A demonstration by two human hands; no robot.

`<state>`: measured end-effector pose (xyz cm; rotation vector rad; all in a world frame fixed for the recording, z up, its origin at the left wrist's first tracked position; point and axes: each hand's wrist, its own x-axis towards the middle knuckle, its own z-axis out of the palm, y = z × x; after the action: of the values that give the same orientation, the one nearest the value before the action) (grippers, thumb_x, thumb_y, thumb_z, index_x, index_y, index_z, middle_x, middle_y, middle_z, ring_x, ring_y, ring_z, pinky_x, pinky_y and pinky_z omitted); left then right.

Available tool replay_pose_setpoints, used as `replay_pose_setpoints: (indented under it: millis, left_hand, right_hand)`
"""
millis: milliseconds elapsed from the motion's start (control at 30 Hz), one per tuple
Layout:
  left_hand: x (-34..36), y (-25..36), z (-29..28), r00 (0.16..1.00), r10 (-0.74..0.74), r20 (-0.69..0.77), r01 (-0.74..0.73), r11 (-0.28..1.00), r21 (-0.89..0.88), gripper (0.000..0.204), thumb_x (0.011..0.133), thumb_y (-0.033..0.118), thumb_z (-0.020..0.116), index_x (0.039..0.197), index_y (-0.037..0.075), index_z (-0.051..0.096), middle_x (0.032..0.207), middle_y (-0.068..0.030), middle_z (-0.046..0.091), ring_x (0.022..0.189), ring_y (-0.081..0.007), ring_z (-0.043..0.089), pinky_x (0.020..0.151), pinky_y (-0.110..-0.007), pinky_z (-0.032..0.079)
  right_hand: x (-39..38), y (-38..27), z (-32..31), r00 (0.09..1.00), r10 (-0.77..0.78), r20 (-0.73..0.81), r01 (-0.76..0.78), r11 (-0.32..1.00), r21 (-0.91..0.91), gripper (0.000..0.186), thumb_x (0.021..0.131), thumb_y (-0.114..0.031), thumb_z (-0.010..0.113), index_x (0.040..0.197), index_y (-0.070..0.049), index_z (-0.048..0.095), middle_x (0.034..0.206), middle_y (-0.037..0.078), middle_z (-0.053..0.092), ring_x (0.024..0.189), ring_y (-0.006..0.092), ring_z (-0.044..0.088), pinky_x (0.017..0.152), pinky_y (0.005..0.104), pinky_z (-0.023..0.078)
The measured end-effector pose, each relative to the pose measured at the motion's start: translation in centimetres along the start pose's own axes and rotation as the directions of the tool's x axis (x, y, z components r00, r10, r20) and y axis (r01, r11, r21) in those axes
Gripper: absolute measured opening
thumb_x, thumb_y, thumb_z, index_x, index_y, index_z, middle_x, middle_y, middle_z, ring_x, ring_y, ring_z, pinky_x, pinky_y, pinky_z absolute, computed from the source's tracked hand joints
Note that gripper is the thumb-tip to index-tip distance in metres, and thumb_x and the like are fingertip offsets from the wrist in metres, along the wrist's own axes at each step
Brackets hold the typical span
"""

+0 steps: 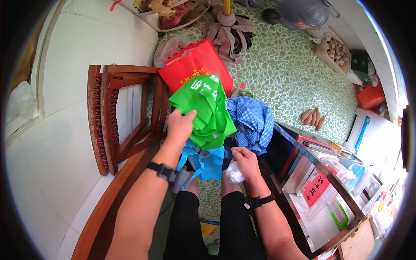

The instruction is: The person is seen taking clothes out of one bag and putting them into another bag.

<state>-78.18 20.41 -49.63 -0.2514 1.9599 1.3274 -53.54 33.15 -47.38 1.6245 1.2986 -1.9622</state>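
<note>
Through the head camera I look down on a green-and-white patterned floor [281, 86], the broadest thing in my view, with a dark red wooden chair [105, 123] to the left beside the pale tiled wall [65, 112]. Next in size, I see a red bag [190, 65] on the far side of the hands, then a crumpled green bag [209, 113] that covers part of its front in my view; whether the two touch, I cannot tell. Just right of the green bag I have a bunched blue checked cloth [251, 123], and nearer the knees a light-blue bag [211, 164] with its straps trailing. My left hand [180, 125] is gripping the green bag by its left edge, fingers closed on the fabric. My right hand [245, 159] is closed on a small white plastic bundle [234, 172], near the light-blue bag. Smallest, I make out several brown roots [312, 119] lying on the floor farther right.
</note>
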Motion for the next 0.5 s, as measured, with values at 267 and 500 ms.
replay_pose_setpoints:
  millis: [267, 500]
  left_hand:
    - [-1.5, -0.3, 4.5, 0.984, -0.095, -0.150, 0.172, 0.719, 0.673, 0.069, 0.085, 0.036, 0.073, 0.138, -0.004, 0.054, 0.131, -0.0284, 0.064, 0.122, -0.0440, 0.061, 0.105, -0.046, 0.048]
    - [-12.4, 2.9, 4.1, 0.843, -0.378, 0.382, 0.402, 0.916, 0.021, 0.044, 0.103, 0.037, 0.060, 0.135, 0.006, 0.059, 0.121, -0.0097, 0.068, 0.112, -0.0223, 0.065, 0.089, -0.036, 0.055]
  right_hand:
    - [-1.4, -0.2, -2.3, 0.991, -0.059, -0.119, 0.058, 0.998, -0.012, 0.024, 0.099, -0.017, 0.065, 0.106, 0.003, 0.074, 0.080, 0.003, 0.069, 0.068, 0.0088, 0.061, 0.063, 0.0248, 0.048]
    - [-3.4, -5.5, -0.1, 0.977, -0.167, -0.133, 0.184, 0.974, 0.130, 0.024, 0.104, -0.021, 0.062, 0.107, 0.000, 0.073, 0.078, 0.000, 0.064, 0.067, 0.0066, 0.057, 0.060, 0.0242, 0.046]
